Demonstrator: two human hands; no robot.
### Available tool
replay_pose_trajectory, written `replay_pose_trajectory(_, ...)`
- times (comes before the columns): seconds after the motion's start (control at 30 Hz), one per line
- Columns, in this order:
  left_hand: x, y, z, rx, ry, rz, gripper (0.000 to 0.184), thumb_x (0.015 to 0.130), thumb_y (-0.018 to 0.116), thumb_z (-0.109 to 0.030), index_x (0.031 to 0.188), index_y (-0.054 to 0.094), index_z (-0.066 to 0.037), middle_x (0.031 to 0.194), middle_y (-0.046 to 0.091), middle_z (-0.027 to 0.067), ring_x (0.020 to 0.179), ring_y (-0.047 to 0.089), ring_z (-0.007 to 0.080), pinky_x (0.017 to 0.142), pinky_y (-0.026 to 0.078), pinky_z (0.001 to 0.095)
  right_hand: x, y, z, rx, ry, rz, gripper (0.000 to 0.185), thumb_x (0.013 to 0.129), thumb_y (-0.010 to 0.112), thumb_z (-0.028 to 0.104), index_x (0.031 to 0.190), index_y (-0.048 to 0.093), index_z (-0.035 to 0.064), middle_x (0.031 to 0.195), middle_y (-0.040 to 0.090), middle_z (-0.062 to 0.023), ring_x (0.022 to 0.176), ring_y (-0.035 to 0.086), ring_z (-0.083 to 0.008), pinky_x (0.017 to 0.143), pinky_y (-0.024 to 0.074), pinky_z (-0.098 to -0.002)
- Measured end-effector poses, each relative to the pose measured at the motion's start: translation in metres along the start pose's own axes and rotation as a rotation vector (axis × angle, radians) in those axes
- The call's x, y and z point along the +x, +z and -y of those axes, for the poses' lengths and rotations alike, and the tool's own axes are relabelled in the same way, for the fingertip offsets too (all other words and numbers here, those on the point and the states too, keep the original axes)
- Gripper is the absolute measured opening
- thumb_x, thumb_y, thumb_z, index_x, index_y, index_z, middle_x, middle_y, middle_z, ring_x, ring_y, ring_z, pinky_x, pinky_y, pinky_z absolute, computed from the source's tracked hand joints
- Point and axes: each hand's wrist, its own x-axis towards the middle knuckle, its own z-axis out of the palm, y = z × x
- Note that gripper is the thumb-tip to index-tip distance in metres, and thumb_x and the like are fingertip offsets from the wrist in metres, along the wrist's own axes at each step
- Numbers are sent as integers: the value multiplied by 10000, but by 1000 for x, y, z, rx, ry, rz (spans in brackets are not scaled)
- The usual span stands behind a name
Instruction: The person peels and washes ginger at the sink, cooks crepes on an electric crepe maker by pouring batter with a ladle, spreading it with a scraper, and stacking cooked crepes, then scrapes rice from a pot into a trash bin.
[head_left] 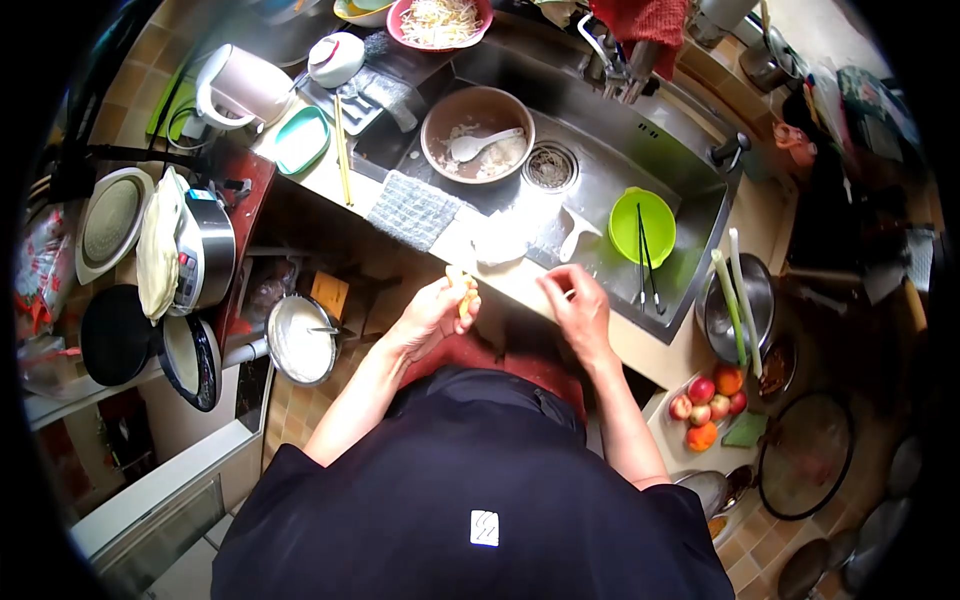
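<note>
Near the counter's front edge, my left hand (pixel 437 312) is closed around a small, pale yellow piece (pixel 461 285) that looks like ginger. My right hand (pixel 582 312) is a short way to the right, its fingers drawn together in a pinch. Whatever may be between those fingertips is too small to name. Just beyond my hands, a white crumpled item (pixel 499 240) lies on the counter edge. To its right, a white-handled utensil (pixel 575 238) rests at the sink's rim.
The steel sink (pixel 600 140) holds a brown bowl (pixel 430 135) with a white ladle (pixel 485 145), and a lime-green bowl (pixel 630 215) with black chopsticks (pixel 643 255). A grey cloth (pixel 410 208) lies left. Fruit (pixel 705 405) and a steel bowl (pixel 715 325) with scallions (pixel 738 300) are right.
</note>
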Motion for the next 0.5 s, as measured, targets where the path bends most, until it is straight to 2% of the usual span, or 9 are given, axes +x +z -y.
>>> replay_pose_trajectory(0.07,19,9,-9,-71,43,28,223,1002,560,-283,1077,521,-76,828,529,-4,607,442,61,555,388,186,30,-14,-15,-50,51,-72,180,880,690,207,925,660,36,814,657,-110,742,645,-237,691,499,-352)
replay_pose_trajectory(0.1,26,22,-20,-46,59,-5,212,1019,530,-312,1004,490,-105,791,438,-37,591,348,32,522,309,163,45,-21,-18,-52,52,-81,191,910,647,216,949,664,29,856,658,-126,804,645,-266,749,492,-373)
replay_pose_trajectory(0.2,63,21,-34,-41,62,37,210,1029,508,-321,974,477,-121,790,426,-39,602,348,12,505,286,150,87,-30,-39,-128,31,-133,204,945,593,214,993,656,26,905,657,-152,867,634,-312,774,480,-401)
replay_pose_trajectory(0.23,75,28,-41,-28,69,21,228,1029,505,-338,932,470,-134,736,380,-67,569,307,-2,474,250,151,99,-30,-47,-189,44,-125,230,961,566,231,1009,651,23,933,663,-161,877,632,-332,774,479,-411)
replay_pose_trajectory(0.33,112,36,-61,35,-34,37,253,1023,513,-359,892,472,-146,678,336,-95,529,264,0,453,221,163,128,-28,-54,-132,104,-85,255,971,545,248,1012,649,18,957,668,-168,884,630,-342,787,481,-415)
replay_pose_trajectory(0.4,138,40,-65,61,-37,11,315,1019,501,-414,827,451,-169,629,291,-111,497,202,12,440,164,180,134,-22,-64,-112,176,48,307,954,564,306,1017,650,19,980,672,-173,917,633,-348,801,483,-417)
replay_pose_trajectory(0.47,170,31,-63,57,-143,39,384,1022,475,-451,758,410,-180,612,272,-109,488,187,18,433,158,185,122,-14,-77,-167,287,202,333,941,579,336,1023,652,22,995,673,-174,942,635,-347,814,484,-417)
replay_pose_trajectory(0.5,183,30,-65,70,-176,53,448,1020,456,-484,694,361,-191,585,262,-102,471,178,24,416,148,193,114,-11,-88,-208,242,248,367,927,591,368,1043,659,27,1031,672,-185,995,627,-355,854,479,-412)
